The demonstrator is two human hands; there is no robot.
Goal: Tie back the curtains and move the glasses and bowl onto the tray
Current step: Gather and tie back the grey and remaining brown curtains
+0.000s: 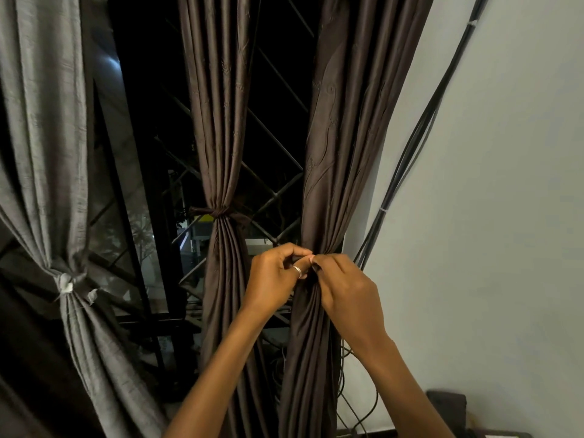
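— Hands, near: left hand (278, 275), right hand (346, 290); fingers (330, 263) curled, both pinching right curtain (341, 153) at its gathered waist, beside wall (474, 184).
— Handling: soft, light, likely slippery; hold the bunched folds there.

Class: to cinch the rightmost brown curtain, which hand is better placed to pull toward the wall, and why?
Right hand, probably: it pinches at the gathered brown curtain on the side nearest the wall; the left hand sits on the window side.
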